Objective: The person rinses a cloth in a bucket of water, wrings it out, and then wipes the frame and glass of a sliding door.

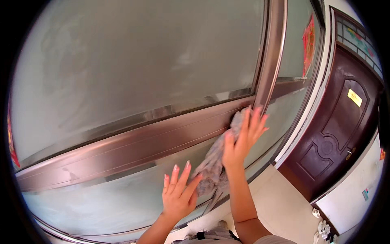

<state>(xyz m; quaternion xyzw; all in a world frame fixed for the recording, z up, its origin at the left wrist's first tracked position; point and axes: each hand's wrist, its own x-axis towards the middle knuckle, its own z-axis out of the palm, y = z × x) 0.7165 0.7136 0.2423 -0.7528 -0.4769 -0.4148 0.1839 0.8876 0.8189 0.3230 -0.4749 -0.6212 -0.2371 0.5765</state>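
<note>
My right hand (242, 141) lies over a crumpled grey patterned cloth (211, 160), at the corner where a brown metal crossbar (131, 149) meets an upright metal post (271, 52). Its fingers point upward, and the cloth hangs down past the wrist in front of the lower glass. Lower and to the left, my left hand (178, 198) is spread before the lower glass panel (100, 201). Its thumb side is close to the hanging end of the cloth; I cannot tell whether they touch. Above the bar, a large frosted glass pane (146, 61) shows smears and streaks.
Right of the post is a narrower glass panel (286, 113) with a red decoration (308, 45). A dark red-brown door (344, 109) with a yellow sign (355, 97) stands farther right. Several shoes (323, 227) rest on the pale tiled floor (274, 204) by the wall.
</note>
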